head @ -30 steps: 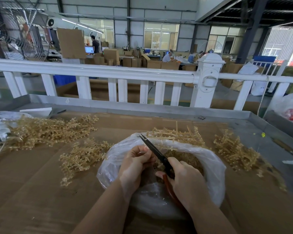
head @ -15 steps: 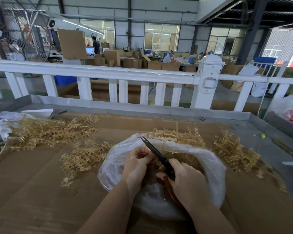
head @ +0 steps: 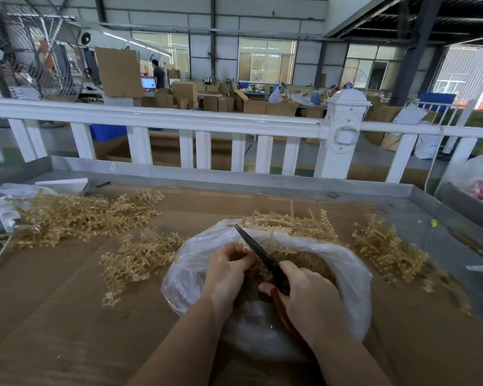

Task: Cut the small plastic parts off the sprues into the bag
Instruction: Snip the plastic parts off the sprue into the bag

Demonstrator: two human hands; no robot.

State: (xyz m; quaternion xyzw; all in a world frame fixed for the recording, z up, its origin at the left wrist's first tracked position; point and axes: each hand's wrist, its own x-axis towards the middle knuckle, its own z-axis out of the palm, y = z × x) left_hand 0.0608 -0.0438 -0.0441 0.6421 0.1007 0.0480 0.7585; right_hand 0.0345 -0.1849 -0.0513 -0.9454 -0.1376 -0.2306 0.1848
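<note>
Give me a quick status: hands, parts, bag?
Right hand grips scissors. Left hand pinches sprue over bag. Nothing blocking.

There is one view only, from a wide-angle camera worn on the person's head. It looks forward and down, close over the left hand (head: pixel 226 277) and the right hand (head: pixel 310 296), which sit low in the middle of the frame. The bench (head: pixel 53 316) spreads out to either side of the hands and beyond them. Past its far edge a white railing (head: pixel 156 121) crosses the frame, with a workshop hall behind it, bent at the edges by the lens.
</note>
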